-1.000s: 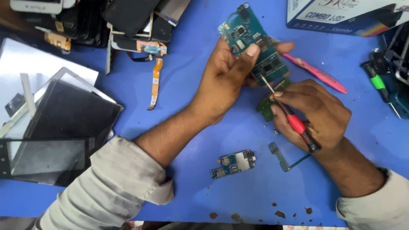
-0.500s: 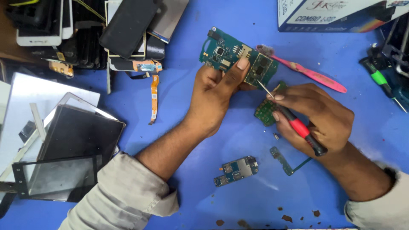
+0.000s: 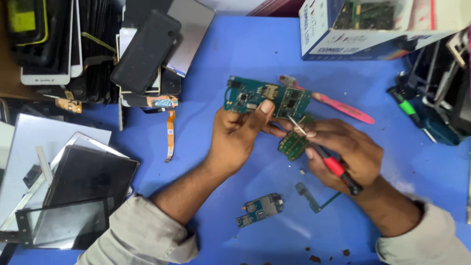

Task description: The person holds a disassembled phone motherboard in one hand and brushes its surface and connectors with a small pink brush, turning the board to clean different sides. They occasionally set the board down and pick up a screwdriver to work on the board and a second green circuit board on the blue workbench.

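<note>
Currently | left hand [image 3: 235, 135] closed on the green circuit board [image 3: 267, 98], raised over the blue table [image 3: 221, 59] | right hand [image 3: 343, 152] gripping a red-handled screwdriver [image 3: 326, 158], tip at the board's lower edge | I judge work mid-way: smaller boards [image 3: 260, 208] already lie loose; this board unfinished.

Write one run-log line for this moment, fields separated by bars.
left hand: holds green circuit board | right hand: holds red-handled screwdriver, tip at board | surface: blue table
</note>
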The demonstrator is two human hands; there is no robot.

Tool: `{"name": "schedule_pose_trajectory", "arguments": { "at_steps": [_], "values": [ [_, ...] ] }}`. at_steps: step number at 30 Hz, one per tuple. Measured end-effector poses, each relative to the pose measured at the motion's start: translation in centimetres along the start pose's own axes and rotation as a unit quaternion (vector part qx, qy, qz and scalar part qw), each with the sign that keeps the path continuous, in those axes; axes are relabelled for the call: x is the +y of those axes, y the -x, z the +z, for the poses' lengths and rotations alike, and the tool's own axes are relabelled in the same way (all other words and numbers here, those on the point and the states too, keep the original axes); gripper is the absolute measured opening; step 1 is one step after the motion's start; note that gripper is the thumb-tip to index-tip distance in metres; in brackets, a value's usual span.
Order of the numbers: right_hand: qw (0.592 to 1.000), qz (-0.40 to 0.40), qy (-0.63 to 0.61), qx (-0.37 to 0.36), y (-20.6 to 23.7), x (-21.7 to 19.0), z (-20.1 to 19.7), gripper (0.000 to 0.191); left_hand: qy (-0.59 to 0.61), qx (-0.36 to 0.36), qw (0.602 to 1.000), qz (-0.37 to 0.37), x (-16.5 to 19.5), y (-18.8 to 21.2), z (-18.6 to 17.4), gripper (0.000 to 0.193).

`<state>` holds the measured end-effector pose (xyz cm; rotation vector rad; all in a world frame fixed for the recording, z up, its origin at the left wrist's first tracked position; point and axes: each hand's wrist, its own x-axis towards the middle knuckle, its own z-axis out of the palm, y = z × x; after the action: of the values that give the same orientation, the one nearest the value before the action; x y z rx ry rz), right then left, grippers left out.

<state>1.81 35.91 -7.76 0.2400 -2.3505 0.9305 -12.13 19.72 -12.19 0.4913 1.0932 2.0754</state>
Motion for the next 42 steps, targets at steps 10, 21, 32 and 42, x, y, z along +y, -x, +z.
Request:
{"name": "schedule_pose_trajectory", "arguments": {
  "at_steps": [10, 21, 32, 42],
  "values": [
    [1.0, 0.01, -0.008, 0.001, -0.6, 1.4, -0.9, 0.028, 0.002, 0.029, 0.999, -0.021, 0.3, -0.9, 0.7, 0.019],
    [0.999, 0.034, 0.002, 0.003, -0.4, 1.1, -0.8, 0.027, 0.003, 0.008, 1.0, -0.002, 1.2, -0.9, 0.6, 0.017],
    [0.999, 0.047, -0.026, 0.013, 0.5, 1.5, -0.6, 0.023, -0.035, 0.013, 0.999, -0.036, 1.3, -0.9, 0.7, 0.024],
    [0.995, 0.075, -0.049, 0.038, 1.0, 1.6, -0.4, 0.024, -0.037, 0.024, 0.997, -0.057, 0.8, -0.9, 0.4, 0.017]
  ]
}}
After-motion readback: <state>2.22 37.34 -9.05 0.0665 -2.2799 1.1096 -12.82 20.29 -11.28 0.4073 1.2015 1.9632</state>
